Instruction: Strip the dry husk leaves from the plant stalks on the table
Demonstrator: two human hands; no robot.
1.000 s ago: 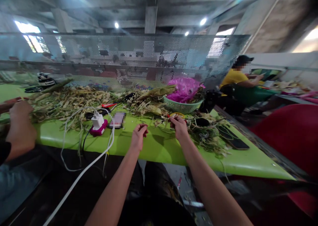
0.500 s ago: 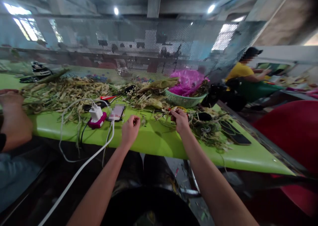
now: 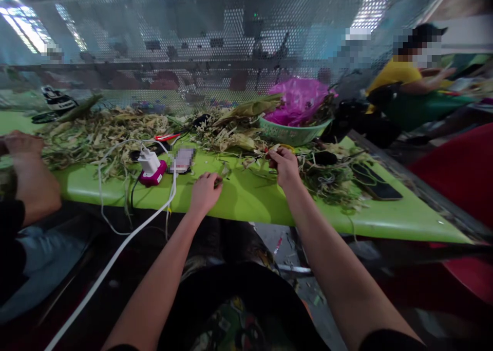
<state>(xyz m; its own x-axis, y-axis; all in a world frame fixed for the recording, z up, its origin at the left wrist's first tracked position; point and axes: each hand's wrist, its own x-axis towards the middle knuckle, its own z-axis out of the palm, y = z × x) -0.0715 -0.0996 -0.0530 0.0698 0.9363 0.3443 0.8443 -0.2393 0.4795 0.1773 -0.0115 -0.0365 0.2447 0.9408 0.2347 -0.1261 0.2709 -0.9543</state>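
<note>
Left hand (image 3: 206, 189): now turned knuckles-up, frame centre; fingers curled, grip unclear.
Right hand (image 3: 285, 166): still right of centre, fingertips bunched beside a small red piece (image 3: 266, 149); cannot tell if gripping.
Meaning: hands apart, seemingly not working jointly.

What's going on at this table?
A person works bare-handed at a green table strewn with dry plant strips. Their right hand is pinched in front of a light-green basket with a purple plastic bag in it; whatever it holds is too small to tell. The left hand is curled low by the near edge, right of a phone; its grip is unclear. A co-worker's arm reaches in at far left.
</note>
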